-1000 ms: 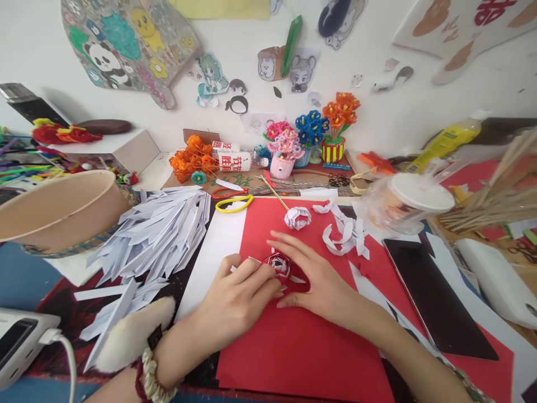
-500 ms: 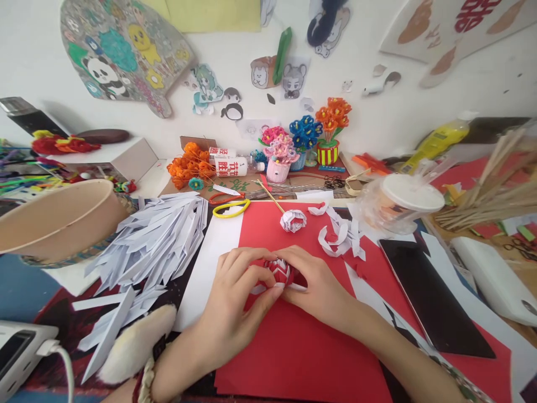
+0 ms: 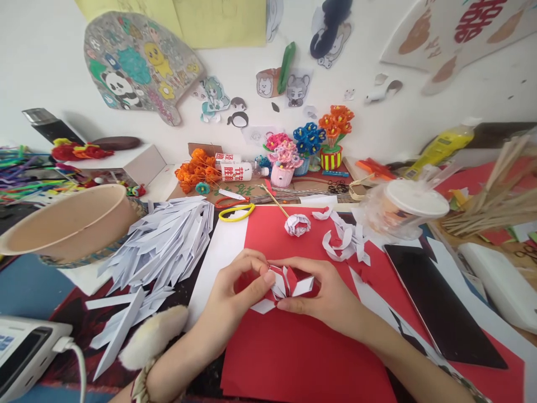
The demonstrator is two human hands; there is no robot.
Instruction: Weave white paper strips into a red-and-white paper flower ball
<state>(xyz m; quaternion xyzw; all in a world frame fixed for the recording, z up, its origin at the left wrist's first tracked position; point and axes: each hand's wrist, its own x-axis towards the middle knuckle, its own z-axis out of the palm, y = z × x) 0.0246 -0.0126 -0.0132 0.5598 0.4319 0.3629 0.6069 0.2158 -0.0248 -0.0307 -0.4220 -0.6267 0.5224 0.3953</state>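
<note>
Between my two hands is a red and white folded-paper flower (image 3: 287, 284), held just above the red paper sheet (image 3: 302, 358). My left hand (image 3: 243, 282) pinches its left edge between thumb and fingers. My right hand (image 3: 321, 288) curves around the other side, thumb at the front and fingers behind. White pointed flaps stick out to the right and lower left of the flower; its far side is hidden by my fingers. Beyond my hands, a finished-looking paper flower (image 3: 297, 225) on a thin stick lies on the red sheet.
Left lies a heap of folded white paper strips (image 3: 168, 240) beside a beige bowl (image 3: 67, 224). Yellow-and-red-handled scissors (image 3: 236, 212) lie behind. Curled paper scraps (image 3: 344, 240), a black tablet (image 3: 440, 302) and a lidded cup (image 3: 413, 201) are right. Potted craft flowers (image 3: 282, 162) line the wall.
The paper flower has been turned and tipped between my hands, so its white flaps now show instead of the zigzag red-and-white side. My right thumb has come round to the front. The view has shifted slightly.
</note>
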